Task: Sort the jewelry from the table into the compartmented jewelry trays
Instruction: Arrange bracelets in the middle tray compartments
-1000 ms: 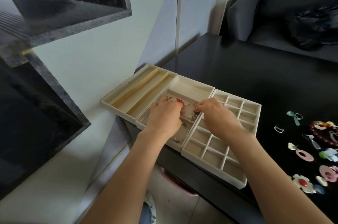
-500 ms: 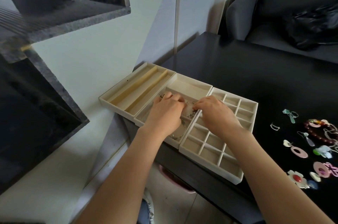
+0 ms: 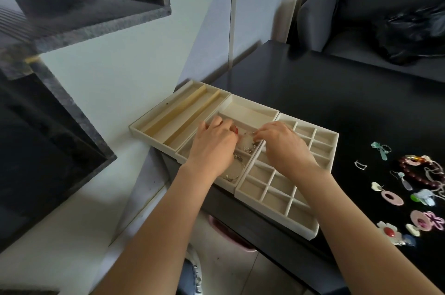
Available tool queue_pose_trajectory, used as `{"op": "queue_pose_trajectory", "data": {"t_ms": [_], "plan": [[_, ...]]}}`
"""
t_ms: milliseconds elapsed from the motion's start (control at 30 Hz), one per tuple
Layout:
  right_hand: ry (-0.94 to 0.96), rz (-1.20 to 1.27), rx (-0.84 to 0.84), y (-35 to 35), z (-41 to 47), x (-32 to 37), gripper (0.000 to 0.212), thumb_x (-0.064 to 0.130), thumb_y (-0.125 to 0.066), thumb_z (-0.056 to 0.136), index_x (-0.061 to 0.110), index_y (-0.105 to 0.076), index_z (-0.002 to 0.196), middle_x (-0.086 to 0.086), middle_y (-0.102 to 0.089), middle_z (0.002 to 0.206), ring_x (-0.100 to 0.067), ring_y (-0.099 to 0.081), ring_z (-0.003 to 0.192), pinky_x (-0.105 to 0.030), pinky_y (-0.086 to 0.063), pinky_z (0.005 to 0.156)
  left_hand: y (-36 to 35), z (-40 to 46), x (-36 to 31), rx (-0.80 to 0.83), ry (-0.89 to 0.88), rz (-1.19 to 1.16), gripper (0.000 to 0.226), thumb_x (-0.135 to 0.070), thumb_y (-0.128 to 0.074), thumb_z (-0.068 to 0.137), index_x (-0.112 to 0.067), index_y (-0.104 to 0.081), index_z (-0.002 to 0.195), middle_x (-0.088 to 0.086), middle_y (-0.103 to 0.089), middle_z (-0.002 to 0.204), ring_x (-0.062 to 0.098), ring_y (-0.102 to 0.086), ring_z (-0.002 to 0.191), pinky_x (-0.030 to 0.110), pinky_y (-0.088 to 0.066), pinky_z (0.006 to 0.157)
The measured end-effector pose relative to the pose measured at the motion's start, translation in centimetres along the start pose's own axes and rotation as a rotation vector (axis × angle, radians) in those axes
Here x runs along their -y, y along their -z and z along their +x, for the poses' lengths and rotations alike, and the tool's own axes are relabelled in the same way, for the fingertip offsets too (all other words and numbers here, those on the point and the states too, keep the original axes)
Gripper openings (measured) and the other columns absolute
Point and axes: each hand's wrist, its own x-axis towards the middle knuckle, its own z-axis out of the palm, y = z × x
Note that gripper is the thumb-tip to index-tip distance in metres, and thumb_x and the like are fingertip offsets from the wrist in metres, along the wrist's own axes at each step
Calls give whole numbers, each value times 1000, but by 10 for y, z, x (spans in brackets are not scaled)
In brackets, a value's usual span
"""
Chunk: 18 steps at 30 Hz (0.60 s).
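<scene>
**Inspector:** State the position of your hands.

**Me:** Both are over the middle tray [image 3: 250, 111]. My left hand [image 3: 212, 148] has its fingers curled down into a centre compartment, beside a small red piece [image 3: 236, 130]; I judge it is holding part of a chain, but the grip itself is hidden. My right hand [image 3: 281, 143] pinches something fine and silvery at its fingertips, just across from the left. The hands are close together, not touching.

**Inspector:** What is already sorted?

**Me:** Little. The middle tray holds a silver chain [image 3: 237, 170] in its near compartment and a small tangle of silver pieces [image 3: 249, 148] between my hands. The long-slot tray [image 3: 168, 116] on the left shows nothing in it. The grid tray [image 3: 320, 140] on the right shows nothing in the cells I can see.

**Inspector:** And outstanding?

**Me:** Most of it. On the black table [image 3: 313, 92], well right of the trays, lie a red bead bracelet [image 3: 409, 169], a pink ring earring [image 3: 392, 197], a flower earring with a red centre [image 3: 389, 232], a teal piece [image 3: 381, 150], a small silver clip [image 3: 360, 164] and several more.

**Inspector:** Assessment?

**Me:** Early stage. I judge I am settling one chain piece, with the earrings yet to be placed.
</scene>
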Motion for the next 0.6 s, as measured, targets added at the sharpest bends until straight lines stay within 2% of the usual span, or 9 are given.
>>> {"op": "queue_pose_trajectory", "data": {"t_ms": [333, 500, 600], "plan": [[12, -42, 55, 5, -4, 4, 46, -3, -43, 92, 22, -59, 128, 4, -54, 130, -17, -38, 130, -29, -31, 105, -3, 0, 0, 5, 67, 16, 32, -16, -53, 89, -22, -61, 119, 1, -46, 131, 20, -36, 122, 35, -30, 97], [-31, -23, 16, 5, -3, 2, 48, -6, -41, 90, 18, -59, 126, 2, -56, 128, -18, -39, 128, -29, -37, 99, -4, 3, -4, 64, 29, -189, 44, -7, -54, 83, -30, -61, 120, -6, -44, 130, 16, -33, 123, 35, -26, 101], [-61, -1, -16, 7, -4, -1, 50, -9, -41, 86, 17, -62, 123, 3, -56, 127, -16, -39, 127, -29, -40, 95, -8, 6, -9, 82, 68, -271, 32, -15, -52, 88, -27, -64, 114, -5, -45, 130, 16, -33, 123, 39, -24, 106]]}}
